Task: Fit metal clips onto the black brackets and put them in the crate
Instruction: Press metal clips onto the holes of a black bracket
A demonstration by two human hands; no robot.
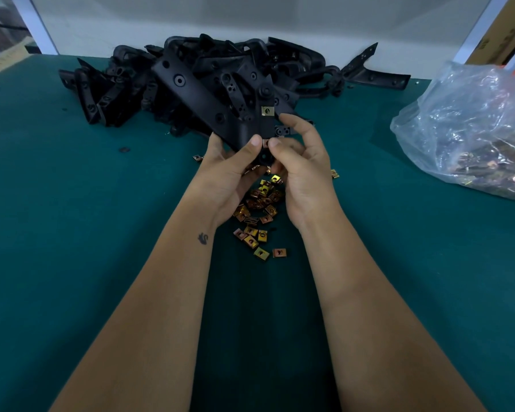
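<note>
Two bare forearms are seen reaching in from the lower edge of the view, and no sleeves, gloves, watch or bands are worn on the visible parts. The left hand (231, 171) and the right hand (302, 171) are uncovered, and no rings are seen on the visible fingers. The nails are kept short and unpainted, as is shown on the left thumb (254, 141) and the right thumb (275, 143). A small dark tattoo (203, 238), shaped like a little animal, is marked on the inner left wrist.
</note>
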